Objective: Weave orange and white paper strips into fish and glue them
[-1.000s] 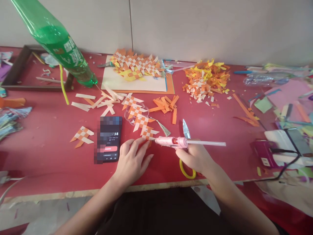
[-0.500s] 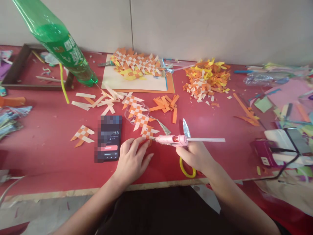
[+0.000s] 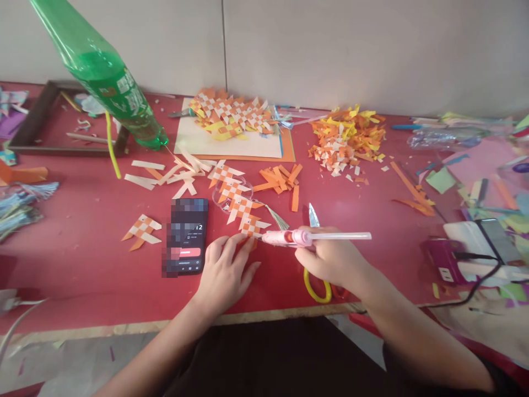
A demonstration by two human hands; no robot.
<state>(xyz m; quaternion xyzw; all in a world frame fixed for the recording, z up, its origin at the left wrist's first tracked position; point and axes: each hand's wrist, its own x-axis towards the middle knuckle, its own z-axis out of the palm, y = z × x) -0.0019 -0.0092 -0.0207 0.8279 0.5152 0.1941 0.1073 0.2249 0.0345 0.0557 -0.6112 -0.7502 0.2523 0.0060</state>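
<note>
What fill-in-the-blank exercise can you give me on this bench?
The pink glue gun is held in the ____. Beside the left hand lies a black ____. The plastic bottle is coloured ____. The woven paper fish beside the tassel combine white with ____.

Missing words: right hand; phone; green; orange.
</note>
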